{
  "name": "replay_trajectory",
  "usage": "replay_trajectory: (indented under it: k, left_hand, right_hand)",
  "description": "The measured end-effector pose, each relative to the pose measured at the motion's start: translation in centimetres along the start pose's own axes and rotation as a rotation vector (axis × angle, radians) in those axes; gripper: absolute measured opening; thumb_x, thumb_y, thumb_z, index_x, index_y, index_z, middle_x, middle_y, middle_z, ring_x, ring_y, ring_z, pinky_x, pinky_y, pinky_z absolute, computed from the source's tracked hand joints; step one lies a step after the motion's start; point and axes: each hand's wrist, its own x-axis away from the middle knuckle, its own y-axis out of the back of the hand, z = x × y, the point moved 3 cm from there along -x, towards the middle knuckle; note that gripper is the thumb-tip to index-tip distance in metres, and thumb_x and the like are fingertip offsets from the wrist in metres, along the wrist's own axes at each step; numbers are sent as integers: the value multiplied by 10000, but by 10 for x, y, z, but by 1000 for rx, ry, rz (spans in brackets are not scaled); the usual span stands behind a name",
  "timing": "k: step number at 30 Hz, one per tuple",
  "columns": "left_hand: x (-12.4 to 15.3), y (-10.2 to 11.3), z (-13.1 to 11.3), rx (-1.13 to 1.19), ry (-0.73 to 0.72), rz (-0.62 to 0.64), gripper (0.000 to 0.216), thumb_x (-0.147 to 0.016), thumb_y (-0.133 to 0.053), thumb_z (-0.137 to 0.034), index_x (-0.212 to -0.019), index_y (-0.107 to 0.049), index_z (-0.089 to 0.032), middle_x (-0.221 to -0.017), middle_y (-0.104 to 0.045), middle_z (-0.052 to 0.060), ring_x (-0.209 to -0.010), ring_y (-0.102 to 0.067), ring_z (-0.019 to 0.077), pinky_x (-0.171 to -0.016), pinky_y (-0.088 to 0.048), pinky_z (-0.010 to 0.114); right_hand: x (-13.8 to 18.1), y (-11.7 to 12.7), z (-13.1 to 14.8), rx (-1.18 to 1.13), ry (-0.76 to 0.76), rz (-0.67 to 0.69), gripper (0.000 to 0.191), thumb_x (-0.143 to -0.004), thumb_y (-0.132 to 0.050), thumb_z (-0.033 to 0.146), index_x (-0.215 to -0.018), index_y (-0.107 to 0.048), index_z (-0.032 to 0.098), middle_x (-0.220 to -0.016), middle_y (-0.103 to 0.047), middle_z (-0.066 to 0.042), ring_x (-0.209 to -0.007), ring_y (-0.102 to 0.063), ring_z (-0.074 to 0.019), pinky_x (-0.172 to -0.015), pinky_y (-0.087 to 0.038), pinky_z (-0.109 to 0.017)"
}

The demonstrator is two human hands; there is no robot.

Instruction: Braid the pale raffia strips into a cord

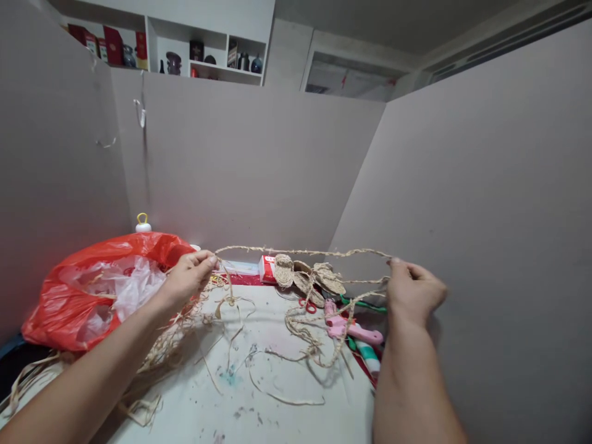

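Observation:
A twisted straw cord (300,251) stretches nearly level above the white table, its two ends of the span pinched by my hands. My left hand (197,271) grips it between thumb and fingertips, and loose straw strands dangle below. On the other side my right hand (414,290) is closed on the cord, with further lengths running back from it to a loose heap of cord on the table. Several woven straw pieces (283,270) lie at the back behind the span. Near my right hand rests a pink glue gun (354,330).
A red plastic bag (83,296) with white plastic inside stands at the left, loose straw (173,333) beside it. Red scissors handles (308,306) and a red and white box (267,269) lie toward the back. Grey partitions (245,166) enclose the table (263,425).

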Motion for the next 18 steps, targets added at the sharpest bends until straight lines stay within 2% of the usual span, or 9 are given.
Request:
replay_trajectory:
  k: [3, 5, 8, 11, 13, 15, 17, 18]
  left_hand:
    - [-3, -3, 18, -392, 27, 128, 300, -762, -538, -411, -566, -461, -198, -463, -296, -64, -405, -227, 76, -414, -174, 211]
    - [-5, -2, 31, -639, -35, 104, 289, -742, -511, -331, -509, -404, -199, -481, -348, -39, -451, -293, 98, -460, -202, 224]
    - [-7, -2, 51, -768, -55, 56, 247, -696, -497, -237, -483, -379, -197, -484, -396, -22, -484, -331, 116, -494, -183, 241]
    - [-8, -3, 66, -828, -36, 78, 217, -707, -464, -218, -500, -402, -195, -477, -407, -23, -477, -349, 119, -501, -178, 245]
    - [-8, -5, 71, -846, -28, 115, 219, -722, -444, -219, -509, -405, -192, -488, -408, -24, -488, -362, 118, -507, -191, 242]
    - [-7, -8, 72, -856, -20, 158, 222, -731, -432, -218, -512, -412, -187, -502, -410, -24, -505, -371, 117, -515, -207, 239]
    - [-4, -11, 72, -863, -6, 190, 222, -737, -432, -219, -519, -421, -182, -516, -419, -22, -519, -375, 116, -525, -217, 239]
    - [-3, -13, 72, -866, 3, 201, 222, -740, -433, -219, -521, -423, -181, -517, -420, -22, -523, -374, 117, -530, -218, 241]
  right_hand:
    - [2, 1, -12, 21, -63, -42, 139, -611, -627, 298, -588, -644, 163, -473, -527, -9, -528, -482, -200, -535, -382, -330]
    - [3, 4, -10, -3, -94, -121, 108, -645, -594, 256, -565, -582, 185, -512, -549, -38, -572, -508, -221, -578, -391, -352]
    - [4, 8, 4, -94, -127, -248, 111, -713, -490, 190, -603, -482, 208, -664, -601, -112, -708, -559, -245, -661, -409, -364]
    - [6, 12, 26, -233, -161, -257, 104, -766, -451, 193, -670, -423, 221, -787, -593, -120, -768, -582, -227, -680, -442, -360]
    - [7, 16, 45, -347, -197, -153, 114, -811, -416, 201, -703, -392, 229, -768, -572, -72, -676, -596, -182, -613, -475, -335]
    - [11, 20, 64, -552, -280, 36, 171, -863, -339, 179, -702, -371, 225, -680, -533, -11, -543, -569, -118, -537, -488, -281]
    - [19, 26, 82, -957, -431, 267, 290, -911, -236, 163, -655, -367, 200, -555, -414, 56, -395, -431, -46, -436, -433, -179]
    - [24, 31, 92, -1110, -439, 358, 320, -913, -223, 146, -630, -366, 185, -501, -326, 85, -337, -315, -21, -367, -345, -119]
